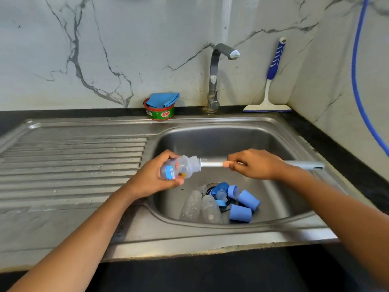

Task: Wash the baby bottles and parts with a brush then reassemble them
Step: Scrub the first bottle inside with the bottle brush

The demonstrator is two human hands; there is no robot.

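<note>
Head view: the left hand (156,175) grips a small clear plastic baby bottle with coloured print (179,167) around its body. It holds the bottle on its side above the left edge of the stainless steel sink basin (273,140), neck pointing right. The right hand (254,164) pinches the white-and-grey brush handle (212,164) between the thumb and curled fingers. The handle runs level from the bottle neck to the right, past the hand. The brush head sits inside the bottle and cannot be made out clearly.

On the basin floor, at the drain, two clear empty bottles (191,205) lie side by side. Just right of them lie light-blue cylindrical caps (248,200). A blue collar ring with a clear nipple (220,189) lies on the far side of the bottles.

A ribbed steel drainboard (73,161) extends to the left of the basin. On the far black desk (336,148) stands a chrome tap (214,81). Left of the tap stands a round green-and-red soap tub (161,113) with a folded blue cloth (163,99) on top. Right of the tap, a blue-and-white squeegee (271,81) leans against the marble wall. A blue hose (355,81) hangs down the right wall.
</note>
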